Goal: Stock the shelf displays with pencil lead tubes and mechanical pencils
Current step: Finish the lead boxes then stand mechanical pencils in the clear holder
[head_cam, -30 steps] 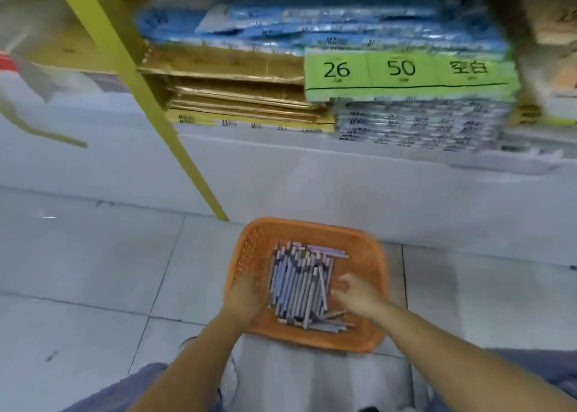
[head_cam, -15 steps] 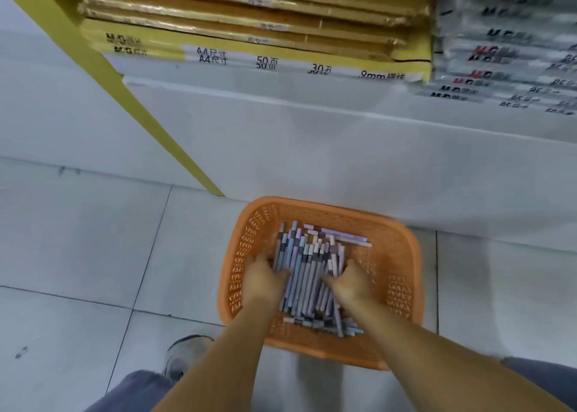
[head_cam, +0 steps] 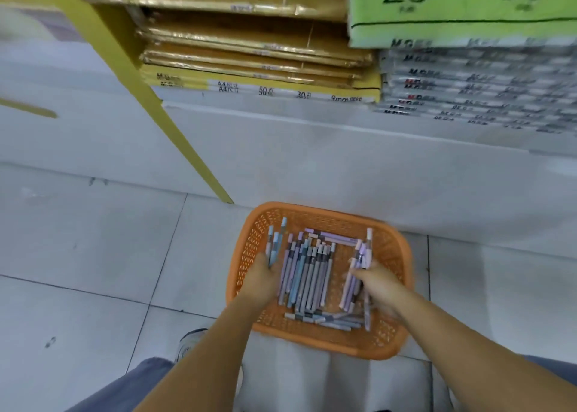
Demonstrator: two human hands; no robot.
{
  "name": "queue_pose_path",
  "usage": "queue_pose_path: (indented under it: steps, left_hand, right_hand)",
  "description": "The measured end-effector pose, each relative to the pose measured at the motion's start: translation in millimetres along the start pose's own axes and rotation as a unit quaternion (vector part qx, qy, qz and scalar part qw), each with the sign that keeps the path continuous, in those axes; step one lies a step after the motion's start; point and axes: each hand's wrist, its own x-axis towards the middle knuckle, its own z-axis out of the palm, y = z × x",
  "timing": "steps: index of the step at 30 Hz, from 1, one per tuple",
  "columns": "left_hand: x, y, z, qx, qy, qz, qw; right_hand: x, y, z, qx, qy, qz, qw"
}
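An orange basket (head_cam: 318, 340) sits on the pale tiled floor (head_cam: 93, 255), just in front of the white base of a shelf unit (head_cam: 312, 162), and both of the person's hands are inside it. The left hand (head_cam: 262, 282) is closed around a few bluish mechanical pencils (head_cam: 274, 243), whose tips stick up and away from the fist toward the far left wall of the basket; how many it holds is hard to count. The right hand (head_cam: 379, 283) grips a small bundle of lilac pencils (head_cam: 362, 255), which is smeared by motion blur, so the fingers around it and the number of pencils cannot be made out. Between the hands a loose row of pencils (head_cam: 307, 274) lies lengthwise on the basket floor, with several more lying crosswise along the near edge, partly covered by the right wrist. Whether any of these are lead tubes is not clear at this sharpness. On the shelf above are stacked gold-wrapped packs (head_cam: 256, 52) and, to the right, grey-white packs (head_cam: 474, 90) with blurred printing, under a green sign (head_cam: 452, 9) reading 26 and 50, cut off by the top and right edges. A yellow upright (head_cam: 150, 99) slants down to the floor on the left. A shoe (head_cam: 190, 343) peeks out beside the left forearm.
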Motion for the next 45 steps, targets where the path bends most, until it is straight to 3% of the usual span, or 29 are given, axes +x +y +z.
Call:
queue_pose_path:
  steps: [6, 9, 11, 14, 18, 23, 28, 34, 38, 41, 45]
  left_hand:
    - [-74, 56, -13, -0.090, -0.029, 0.126, 0.988]
    - [-117, 92, -17, -0.126, -0.066, 0.175, 0.974]
    - [-144, 118, -22, -0.094, -0.073, 0.212, 0.970]
    - [-192, 164, -30, -0.163, -0.166, 0.263, 0.936]
    - [-245, 218, -37, -0.186, -0.214, 0.327, 0.901]
    - [-282, 260, -48, -0.131, -0.197, 0.418, 0.877]
    - [-309, 303, -58, -0.131, -0.208, 0.449, 0.859]
    - [-330, 348, -66, -0.125, -0.174, 0.495, 0.842]
    - [-334, 376, -85, -0.096, -0.121, 0.512, 0.845]
    - [-338, 395, -94, -0.095, -0.112, 0.522, 0.840]
    - [-341, 415, -108, -0.146, -0.026, 0.528, 0.836]
  right_hand:
    - [-77, -45, -25, 0.056, -0.005, -0.160, 0.985]
    - [-131, -78, -39, 0.110, -0.018, -0.255, 0.960]
    - [-169, -101, -49, 0.171, -0.035, -0.290, 0.941]
    - [-225, -134, -63, 0.220, -0.042, -0.339, 0.914]
    - [-296, -169, -84, 0.150, -0.035, -0.433, 0.888]
    - [-353, -201, -116, 0.016, 0.004, -0.526, 0.850]
    - [-381, -232, -142, -0.044, 0.096, -0.573, 0.812]
    - [-416, -265, -177, -0.082, 0.064, -0.598, 0.795]
    - [-441, -295, -216, 0.076, 0.056, -0.612, 0.785]
    - [-453, -316, -232, 0.098, 0.017, -0.623, 0.776]
    - [-465, -344, -262, 0.163, 0.086, -0.679, 0.710]
